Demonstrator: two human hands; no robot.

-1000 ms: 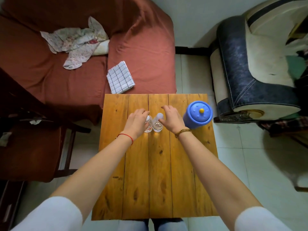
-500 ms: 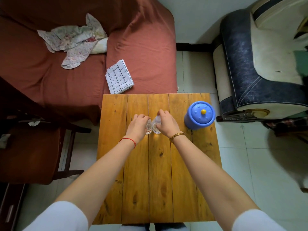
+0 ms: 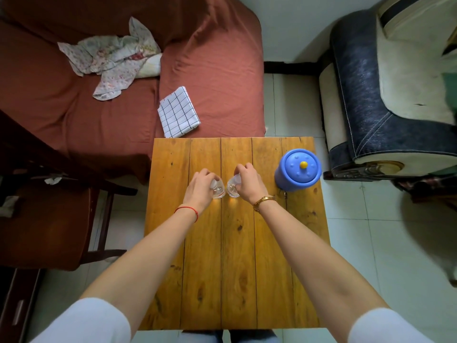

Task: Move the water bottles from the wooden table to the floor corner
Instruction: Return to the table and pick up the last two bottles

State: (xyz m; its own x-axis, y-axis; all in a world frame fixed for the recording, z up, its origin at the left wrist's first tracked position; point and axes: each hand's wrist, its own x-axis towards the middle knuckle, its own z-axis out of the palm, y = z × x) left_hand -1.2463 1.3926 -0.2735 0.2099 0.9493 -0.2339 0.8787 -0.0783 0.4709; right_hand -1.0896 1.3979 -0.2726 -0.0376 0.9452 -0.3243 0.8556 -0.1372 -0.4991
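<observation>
Two small clear water bottles with white caps stand side by side on the wooden table (image 3: 237, 256), seen from above. My left hand (image 3: 201, 188) wraps the left bottle (image 3: 218, 191) near its cap. My right hand (image 3: 248, 183) wraps the right bottle (image 3: 232, 188) the same way. Both bottle bases appear to rest on the planks, a small gap between them. The fingers hide most of each bottle's neck.
A blue lidded container (image 3: 298, 173) with a yellow knob stands at the table's right far corner. A red sofa (image 3: 123, 95) with a checked cloth (image 3: 178, 112) lies beyond. A dark armchair (image 3: 385, 95) sits right; a wooden chair (image 3: 49, 214) left. Pale floor tiles (image 3: 291, 105) run between sofa and armchair.
Both hands closed in from beside the bottles and now grip them by the top. The two bottles stand slightly farther apart than before.
</observation>
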